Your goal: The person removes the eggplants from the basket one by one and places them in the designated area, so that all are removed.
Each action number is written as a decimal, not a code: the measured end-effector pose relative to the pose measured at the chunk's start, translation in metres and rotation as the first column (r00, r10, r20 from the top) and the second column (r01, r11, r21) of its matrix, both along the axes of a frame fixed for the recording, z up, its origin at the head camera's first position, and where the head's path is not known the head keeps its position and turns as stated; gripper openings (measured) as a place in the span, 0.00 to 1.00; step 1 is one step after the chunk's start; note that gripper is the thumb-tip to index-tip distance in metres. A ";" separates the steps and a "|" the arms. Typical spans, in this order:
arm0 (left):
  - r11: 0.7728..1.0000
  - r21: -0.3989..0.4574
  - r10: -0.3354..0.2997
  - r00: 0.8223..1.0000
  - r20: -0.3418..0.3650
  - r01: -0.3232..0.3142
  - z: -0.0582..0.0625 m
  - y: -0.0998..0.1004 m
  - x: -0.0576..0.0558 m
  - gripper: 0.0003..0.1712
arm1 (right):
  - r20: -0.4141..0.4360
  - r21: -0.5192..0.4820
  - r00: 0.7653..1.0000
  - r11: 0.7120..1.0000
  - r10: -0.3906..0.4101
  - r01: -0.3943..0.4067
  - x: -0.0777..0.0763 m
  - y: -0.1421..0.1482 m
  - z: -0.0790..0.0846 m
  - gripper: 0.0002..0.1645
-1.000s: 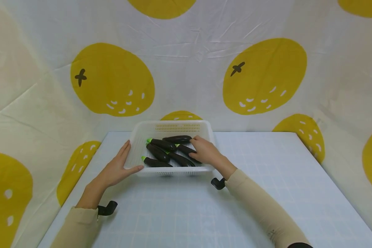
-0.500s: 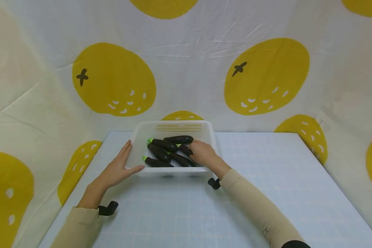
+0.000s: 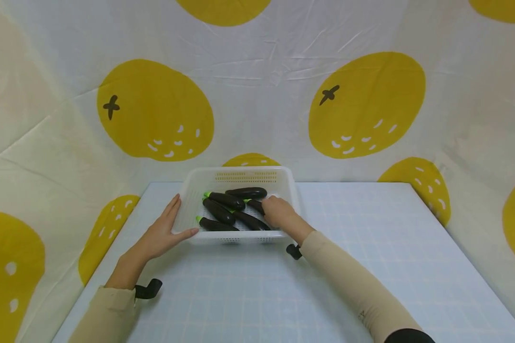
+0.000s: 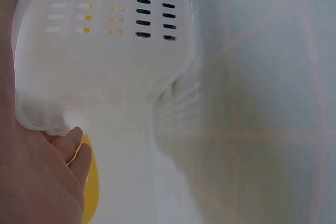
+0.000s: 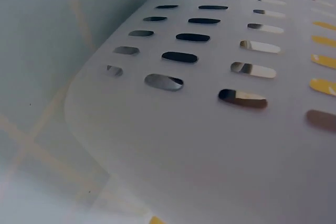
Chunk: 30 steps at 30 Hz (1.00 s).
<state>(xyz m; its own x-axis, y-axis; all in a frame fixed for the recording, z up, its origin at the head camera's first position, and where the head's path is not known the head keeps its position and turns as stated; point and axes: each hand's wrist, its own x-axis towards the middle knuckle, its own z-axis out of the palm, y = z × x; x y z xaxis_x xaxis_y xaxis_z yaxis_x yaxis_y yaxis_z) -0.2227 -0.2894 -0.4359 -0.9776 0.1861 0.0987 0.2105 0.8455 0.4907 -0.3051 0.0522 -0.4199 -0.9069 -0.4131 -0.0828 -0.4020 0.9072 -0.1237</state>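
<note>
A white perforated plastic basket (image 3: 240, 235) stands at the back of the table with several dark eggplants (image 3: 219, 211), green at the stem end, lying in it. My left hand (image 3: 159, 233) rests at its front left corner, fingers fairly straight along the left side and thumb at the front rim. In the left wrist view, the left hand (image 4: 42, 177) lies against the basket wall (image 4: 100, 61). Inside the basket, my right hand (image 3: 282, 214) grips the rightmost eggplant (image 3: 255, 205), covering most of it. The right wrist view shows mainly the basket's outer front wall (image 5: 173, 129), which hides the fingers.
The table (image 3: 240, 295) has a pale blue covering with a light grid. Right behind its far edge hangs a white curtain (image 3: 257, 105) printed with yellow fruit, which also lines both sides.
My right hand has moved slightly down and left into the basket, its fingers closing round the rightmost eggplant. The left hand and the basket have stayed in place.
</note>
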 end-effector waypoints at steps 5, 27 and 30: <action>1.000 0.003 0.006 1.000 0.009 -0.006 0.001 -0.001 0.001 0.68 | 0.026 -0.001 1.000 1.000 0.011 -0.011 0.000 -0.001 0.002 0.06; 1.000 0.002 -0.012 1.000 0.020 0.012 0.006 0.000 0.001 0.68 | -0.012 -0.098 0.997 0.993 0.070 -0.071 0.014 0.003 0.033 0.05; 1.000 0.000 -0.007 1.000 0.024 0.007 0.006 0.000 0.001 0.68 | -0.023 -0.111 0.997 0.990 0.080 -0.082 0.017 0.005 0.037 0.06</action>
<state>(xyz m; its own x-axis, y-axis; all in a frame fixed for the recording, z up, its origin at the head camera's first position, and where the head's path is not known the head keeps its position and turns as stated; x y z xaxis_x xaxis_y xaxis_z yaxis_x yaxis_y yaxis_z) -0.2219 -0.2893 -0.4301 -0.9784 0.1925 0.0756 0.2044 0.8441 0.4957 -0.2877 0.0574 -0.3826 -0.8710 -0.4910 -0.0150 -0.4768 0.8524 -0.2145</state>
